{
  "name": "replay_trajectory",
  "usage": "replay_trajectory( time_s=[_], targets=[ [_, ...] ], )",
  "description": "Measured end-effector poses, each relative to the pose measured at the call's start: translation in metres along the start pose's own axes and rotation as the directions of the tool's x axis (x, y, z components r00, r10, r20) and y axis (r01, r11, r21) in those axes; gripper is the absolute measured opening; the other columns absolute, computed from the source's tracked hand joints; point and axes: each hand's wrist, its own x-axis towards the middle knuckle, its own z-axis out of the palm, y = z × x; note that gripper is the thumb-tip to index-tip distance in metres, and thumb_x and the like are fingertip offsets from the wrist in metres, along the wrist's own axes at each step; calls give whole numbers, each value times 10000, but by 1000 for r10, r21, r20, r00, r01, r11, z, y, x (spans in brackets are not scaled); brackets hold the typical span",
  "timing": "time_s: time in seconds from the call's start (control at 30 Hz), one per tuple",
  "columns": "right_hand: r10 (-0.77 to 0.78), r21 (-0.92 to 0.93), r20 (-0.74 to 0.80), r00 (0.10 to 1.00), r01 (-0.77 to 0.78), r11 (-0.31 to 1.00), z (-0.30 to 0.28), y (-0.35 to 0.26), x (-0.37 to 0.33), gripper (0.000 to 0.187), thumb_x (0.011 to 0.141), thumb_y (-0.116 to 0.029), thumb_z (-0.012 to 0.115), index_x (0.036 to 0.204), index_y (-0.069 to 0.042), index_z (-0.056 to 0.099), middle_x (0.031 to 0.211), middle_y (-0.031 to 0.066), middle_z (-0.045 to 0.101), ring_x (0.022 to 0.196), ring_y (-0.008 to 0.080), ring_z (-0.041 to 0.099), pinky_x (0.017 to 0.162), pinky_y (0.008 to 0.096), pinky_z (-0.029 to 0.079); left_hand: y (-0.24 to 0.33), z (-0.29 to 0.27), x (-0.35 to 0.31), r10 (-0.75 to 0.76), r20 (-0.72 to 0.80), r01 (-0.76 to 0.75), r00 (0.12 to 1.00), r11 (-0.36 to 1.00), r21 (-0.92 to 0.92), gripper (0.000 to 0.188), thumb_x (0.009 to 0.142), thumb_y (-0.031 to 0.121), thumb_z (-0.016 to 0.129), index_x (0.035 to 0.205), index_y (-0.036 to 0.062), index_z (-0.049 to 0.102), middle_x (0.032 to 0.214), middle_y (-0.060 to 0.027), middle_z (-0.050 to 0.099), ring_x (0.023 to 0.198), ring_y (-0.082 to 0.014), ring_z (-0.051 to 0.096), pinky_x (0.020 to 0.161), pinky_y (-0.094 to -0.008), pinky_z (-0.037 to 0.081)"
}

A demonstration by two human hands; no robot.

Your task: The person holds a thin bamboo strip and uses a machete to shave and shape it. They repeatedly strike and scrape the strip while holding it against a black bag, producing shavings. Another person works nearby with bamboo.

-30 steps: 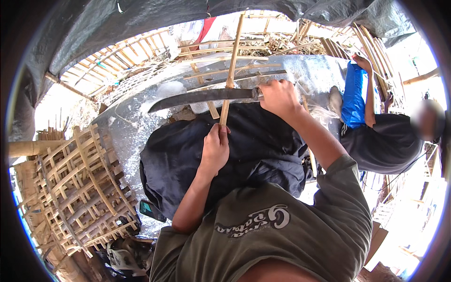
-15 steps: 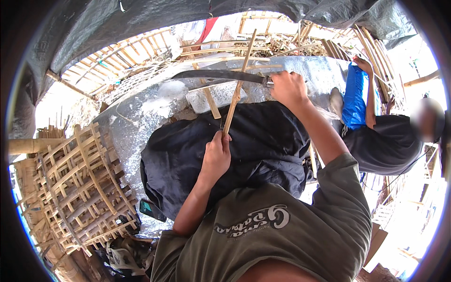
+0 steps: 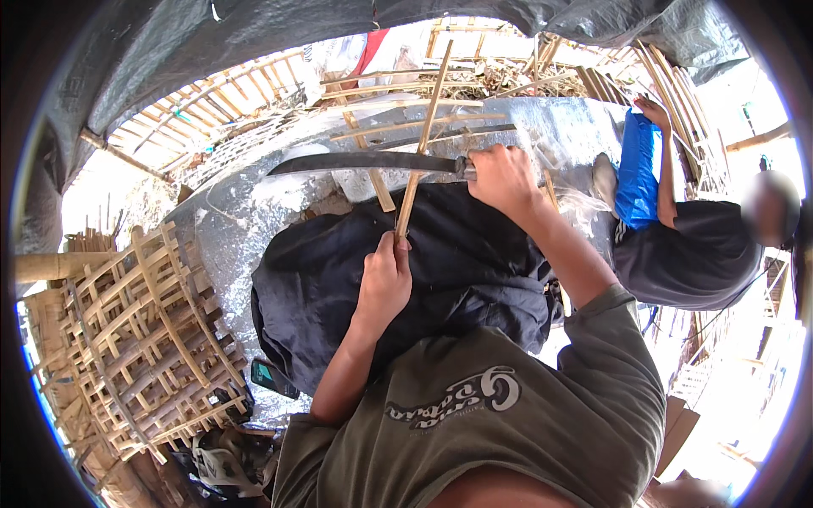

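Note:
My right hand is closed round the handle of a long dark machete. Its blade points left and lies across a bamboo strip, a short way above my other hand. With fingers wrapped round the strip's lower end, my left hand holds it tilted away from me over my lap. Black cloth covers my legs beneath both hands. Just beyond the cloth, a second flat bamboo piece lies pointing away, partly behind the blade.
Silvery sheeting spreads around me, with loose bamboo strips at the back. A woven bamboo lattice stands at left, near a phone. On the right, a person in dark clothes sits beside a blue plastic bag.
The machete has come down along the bamboo strip toward my left hand and shifted left. My left hand and the strip have moved slightly left.

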Motion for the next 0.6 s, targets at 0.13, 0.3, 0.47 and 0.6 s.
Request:
replay_trajectory(
  time_s=[0.13,0.3,0.47,0.6],
  targets=[
    [46,-7,3,999,-46,999,-3,8,6,243,713,-185,687,920,-74,750,859,219,712,811,409,719,767,480,594,-1,1,-7,10,-1,-10,1000,999,32,116,1029,76,505,975,-27,506,786,-270,641,751,-501,627,603,-522,487],
    [50,57,-6,999,-49,997,-8,7,0,236,732,-196,659,918,-79,746,893,222,720,819,412,721,782,488,594,-2,-3,-13,-7,36,7,999,1000,1,111,1028,70,505,978,-29,504,787,-272,636,770,-502,626,620,-532,484],
    [-35,-24,70,997,37,999,-10,-3,-1,217,749,-183,660,920,-74,736,882,229,704,840,426,711,808,505,583,0,-3,-13,-14,58,14,998,1000,5,106,1027,64,503,981,-32,504,802,-275,635,795,-503,625,643,-531,488],
    [92,53,19,996,-93,994,-17,21,16,241,768,-191,663,966,-81,745,899,250,707,840,422,715,810,510,585,7,-7,-19,-28,114,27,993,1000,14,96,1021,57,507,985,-32,503,813,-276,635,795,-502,625,645,-539,485]
  ],
)
